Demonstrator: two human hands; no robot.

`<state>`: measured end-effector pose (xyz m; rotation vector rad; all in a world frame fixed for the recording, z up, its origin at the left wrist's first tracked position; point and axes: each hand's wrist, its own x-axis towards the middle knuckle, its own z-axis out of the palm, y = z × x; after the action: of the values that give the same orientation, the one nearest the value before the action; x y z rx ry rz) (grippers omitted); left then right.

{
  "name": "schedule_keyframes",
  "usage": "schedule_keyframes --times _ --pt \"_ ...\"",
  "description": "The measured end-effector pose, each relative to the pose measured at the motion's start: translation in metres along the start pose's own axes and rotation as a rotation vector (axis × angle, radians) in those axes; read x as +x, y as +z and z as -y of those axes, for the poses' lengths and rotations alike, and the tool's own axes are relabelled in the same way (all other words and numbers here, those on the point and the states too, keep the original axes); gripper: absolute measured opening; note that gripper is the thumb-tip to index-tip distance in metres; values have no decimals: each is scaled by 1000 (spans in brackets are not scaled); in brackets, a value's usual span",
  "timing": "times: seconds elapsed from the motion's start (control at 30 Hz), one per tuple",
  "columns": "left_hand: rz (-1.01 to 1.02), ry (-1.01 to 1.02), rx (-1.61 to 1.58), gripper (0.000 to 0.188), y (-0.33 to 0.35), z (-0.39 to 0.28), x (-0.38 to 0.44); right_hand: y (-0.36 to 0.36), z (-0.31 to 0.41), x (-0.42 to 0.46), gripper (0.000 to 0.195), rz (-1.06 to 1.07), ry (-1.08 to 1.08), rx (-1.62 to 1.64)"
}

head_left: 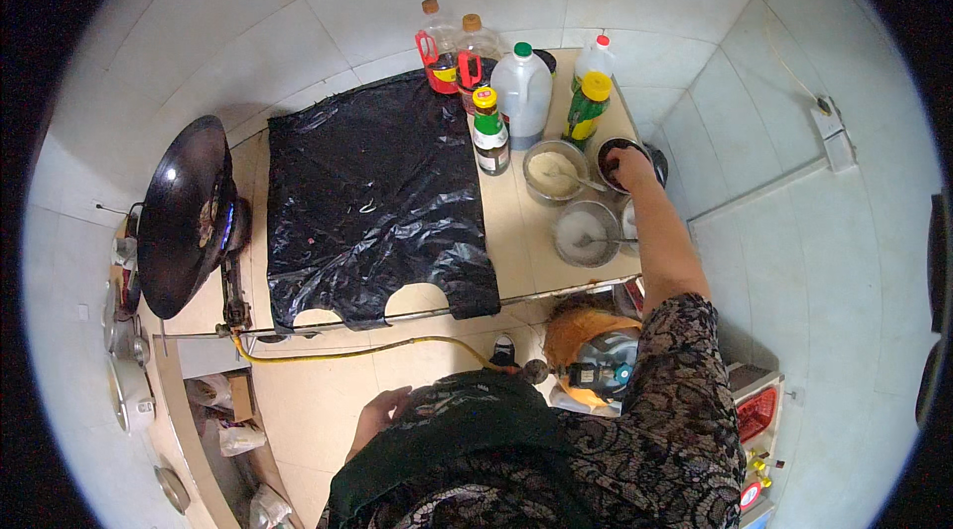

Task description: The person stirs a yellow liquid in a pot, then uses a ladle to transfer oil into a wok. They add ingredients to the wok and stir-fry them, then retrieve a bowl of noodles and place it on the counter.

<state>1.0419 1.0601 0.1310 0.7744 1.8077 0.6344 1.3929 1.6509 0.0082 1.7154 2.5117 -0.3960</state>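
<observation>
My right hand (628, 166) reaches into a round bowl with dark contents (607, 149) at the counter's right end. Its fingertips are down inside the bowl, so what they touch is hidden. Beside it stands a metal bowl of pale yellow powder (549, 166) with a spoon. Nearer to me is a bowl of white granules (581, 225), also with a spoon in it. Part of another bowl (630, 220) shows behind my forearm. My left hand (386, 410) hangs low by my waist, partly covered by dark clothing, its fingers not clearly visible.
A black wok (182, 224) tilts over a lit gas burner (237, 225) on the left. Black plastic sheeting (372, 201) covers the middle counter. Bottles, including a large jug (521, 97), line the back. A yellow hose (357, 358) runs to a gas cylinder (607, 361) below.
</observation>
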Motion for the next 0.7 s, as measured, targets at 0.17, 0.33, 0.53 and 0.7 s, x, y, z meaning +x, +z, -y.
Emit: schedule_keyframes --times 0.17,0.33,0.53,0.7 --pt "-5 -9 18 47 -2 5 -3 10 -10 -6 37 -236 135 271" --pt "-23 -3 79 49 -4 11 -3 25 -24 -5 34 -290 322 1162" --pt "5 209 172 36 -17 35 -8 13 -15 -46 46 -368 150 2070" --pt "-57 388 373 32 -37 69 -16 -32 49 -106 44 -313 78 2186"
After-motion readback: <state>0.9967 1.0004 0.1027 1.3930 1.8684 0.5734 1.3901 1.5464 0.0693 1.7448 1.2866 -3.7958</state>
